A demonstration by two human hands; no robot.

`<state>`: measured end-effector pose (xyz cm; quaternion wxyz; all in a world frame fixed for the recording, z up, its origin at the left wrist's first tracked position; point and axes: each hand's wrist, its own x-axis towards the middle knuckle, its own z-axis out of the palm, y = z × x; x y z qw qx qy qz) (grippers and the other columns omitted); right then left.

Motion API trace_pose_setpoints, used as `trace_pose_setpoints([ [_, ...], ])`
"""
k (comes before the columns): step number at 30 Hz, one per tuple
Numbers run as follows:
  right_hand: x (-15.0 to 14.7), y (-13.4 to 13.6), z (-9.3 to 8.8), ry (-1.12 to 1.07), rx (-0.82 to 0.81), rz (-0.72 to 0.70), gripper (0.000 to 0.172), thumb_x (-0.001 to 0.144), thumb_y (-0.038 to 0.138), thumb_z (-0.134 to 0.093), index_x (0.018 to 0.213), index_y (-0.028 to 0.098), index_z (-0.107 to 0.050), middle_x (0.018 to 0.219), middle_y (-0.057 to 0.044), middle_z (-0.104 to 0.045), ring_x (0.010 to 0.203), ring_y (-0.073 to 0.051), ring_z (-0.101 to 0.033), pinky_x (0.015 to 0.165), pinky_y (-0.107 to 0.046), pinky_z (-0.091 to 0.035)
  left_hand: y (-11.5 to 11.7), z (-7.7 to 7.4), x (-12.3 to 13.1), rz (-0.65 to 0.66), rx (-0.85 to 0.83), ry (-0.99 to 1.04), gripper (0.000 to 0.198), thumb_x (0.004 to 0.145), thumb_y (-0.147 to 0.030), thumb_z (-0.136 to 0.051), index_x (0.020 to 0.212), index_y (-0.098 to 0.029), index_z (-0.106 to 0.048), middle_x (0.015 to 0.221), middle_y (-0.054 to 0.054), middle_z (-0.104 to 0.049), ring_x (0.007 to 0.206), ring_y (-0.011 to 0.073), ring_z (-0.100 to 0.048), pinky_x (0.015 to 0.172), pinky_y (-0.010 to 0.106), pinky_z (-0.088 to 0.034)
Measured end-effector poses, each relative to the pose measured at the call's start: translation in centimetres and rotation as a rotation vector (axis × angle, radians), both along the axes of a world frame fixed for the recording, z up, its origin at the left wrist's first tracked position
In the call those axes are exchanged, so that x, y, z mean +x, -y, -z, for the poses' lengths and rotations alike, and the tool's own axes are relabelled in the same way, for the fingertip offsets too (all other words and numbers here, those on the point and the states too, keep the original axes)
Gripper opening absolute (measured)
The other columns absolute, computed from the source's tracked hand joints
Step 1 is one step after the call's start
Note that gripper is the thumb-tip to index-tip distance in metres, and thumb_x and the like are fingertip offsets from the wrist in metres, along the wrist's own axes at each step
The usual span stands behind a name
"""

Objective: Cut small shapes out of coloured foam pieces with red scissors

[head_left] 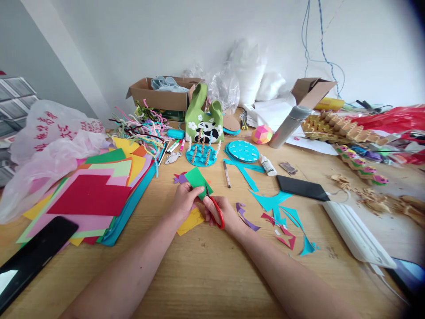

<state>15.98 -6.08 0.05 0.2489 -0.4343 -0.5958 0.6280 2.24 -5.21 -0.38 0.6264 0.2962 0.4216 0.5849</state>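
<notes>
Between the thumb and fingers of my left hand [183, 200] is a piece of green paper [195, 178], held up over the middle of the table. My right hand [222, 210] grips red-handled scissors [219, 214], whose blades meet the lower right edge of the green piece. How far the blades are apart cannot be made out. Just beneath both hands lies a yellow paper piece [190, 221], partly covered by my fingers. Behind the green piece, a purple cutout [180, 178] with red and orange bits shows on the tabletop.
Coloured sheets [88, 195] are stacked at left beside a black phone [40, 248]. Blue, red and purple scraps [272, 201] lie at right. Farther back stand a blue disc with twisted sticks [201, 155], a panda bag [204, 119], a glue bottle [268, 165] and a tilted grey flask [288, 127].
</notes>
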Motion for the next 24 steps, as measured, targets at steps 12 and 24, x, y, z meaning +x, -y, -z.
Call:
trace_pose_setpoints([
  [12,0.07,-0.02,-0.11,0.013,-0.004,0.007,0.071,0.069,0.088,-0.049,0.059,0.018,-0.05,0.048,0.0,-0.053,0.038,-0.008,-0.046,0.038,-0.021,-0.034,0.11,0.02,-0.12,0.004,0.001,-0.019,0.021,0.059,-0.026,-0.078,0.063,-0.016,-0.06,0.06,-0.001,-0.062,0.055,0.0139,-0.057,0.053,0.026,-0.047],
  [24,0.1,-0.09,0.09,0.001,0.008,-0.006,0.069,0.07,0.087,-0.05,0.058,0.019,-0.048,0.047,0.001,-0.051,0.037,-0.008,-0.045,0.037,-0.021,-0.032,0.08,0.02,-0.16,0.008,0.003,0.013,0.022,0.059,-0.025,-0.078,0.064,-0.016,-0.06,0.06,-0.001,-0.061,0.056,0.0133,-0.057,0.054,0.025,-0.045],
])
